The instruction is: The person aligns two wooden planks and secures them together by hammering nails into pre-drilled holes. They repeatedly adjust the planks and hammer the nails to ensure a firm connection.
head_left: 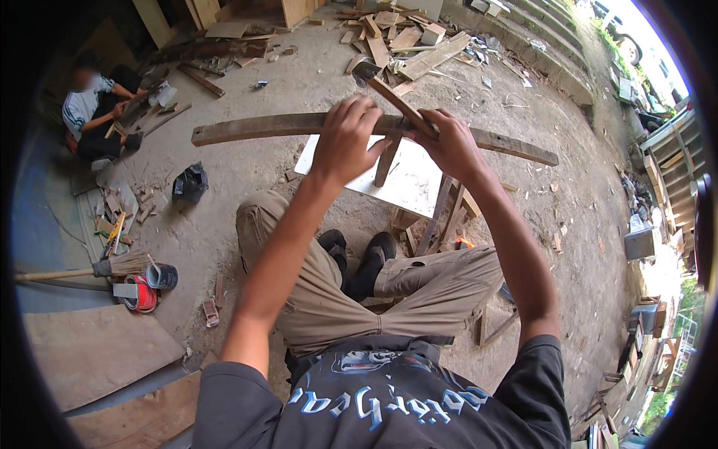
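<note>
A long, narrow wooden bar (pixel 254 129) lies crosswise in front of me, and a shorter wooden piece (pixel 386 165) meets it near the middle. My left hand (pixel 345 138) is bent over the bar with its fingers around it and the thumb toward the short piece. In my right hand (pixel 451 144) is the wooden handle of a hammer (pixel 396 99), closed in near the joint. The dark hammer head points up and away to the left. Beneath the wood is a white board (pixel 419 185); my hands partly hide the joint.
Wood offcuts (pixel 419 56) litter the far floor. At far left another person (pixel 97 108) sits by wood pieces. A black plastic bag (pixel 190 183), a broom (pixel 123 264) and a red bucket (pixel 142 295) are on my left. Wood scraps (pixel 449 213) stand beside the board.
</note>
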`<state>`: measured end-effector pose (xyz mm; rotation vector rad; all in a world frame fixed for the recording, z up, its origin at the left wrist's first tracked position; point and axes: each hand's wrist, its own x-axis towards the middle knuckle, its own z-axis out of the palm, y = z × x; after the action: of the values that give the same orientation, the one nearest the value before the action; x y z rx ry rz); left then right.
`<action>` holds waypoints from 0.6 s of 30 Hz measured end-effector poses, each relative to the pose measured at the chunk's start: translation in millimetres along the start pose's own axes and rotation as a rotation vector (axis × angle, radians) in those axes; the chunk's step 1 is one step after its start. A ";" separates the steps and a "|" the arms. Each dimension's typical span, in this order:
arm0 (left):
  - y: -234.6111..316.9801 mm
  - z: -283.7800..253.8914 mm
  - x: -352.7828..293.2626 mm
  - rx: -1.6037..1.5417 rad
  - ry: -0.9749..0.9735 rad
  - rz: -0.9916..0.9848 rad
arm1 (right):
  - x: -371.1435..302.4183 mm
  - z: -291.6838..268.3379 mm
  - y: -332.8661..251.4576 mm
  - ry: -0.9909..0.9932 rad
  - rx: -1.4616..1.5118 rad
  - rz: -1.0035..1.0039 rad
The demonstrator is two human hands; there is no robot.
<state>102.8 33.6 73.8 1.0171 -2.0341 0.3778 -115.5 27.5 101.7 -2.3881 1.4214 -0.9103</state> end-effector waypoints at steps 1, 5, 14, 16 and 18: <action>8.0 2.2 -17.1 -0.119 0.132 -0.046 | -1.7 -0.1 2.0 0.004 0.004 0.016; 27.0 43.5 -77.7 -0.710 0.363 -0.637 | -1.1 0.4 1.8 0.017 -0.011 0.005; 23.2 102.4 -40.1 -1.229 0.151 -0.615 | -1.0 -5.0 4.1 0.017 0.006 -0.001; 21.8 101.8 -39.1 -1.225 0.140 -0.622 | -1.7 -3.8 6.5 0.026 0.019 -0.013; 20.3 99.5 -39.9 -1.216 0.120 -0.626 | -3.0 -1.2 6.7 0.041 0.034 -0.013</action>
<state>47.8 10.8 -17.6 0.7076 -1.3036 -0.9896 -122.1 26.9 98.2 -2.3695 1.3947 -0.9846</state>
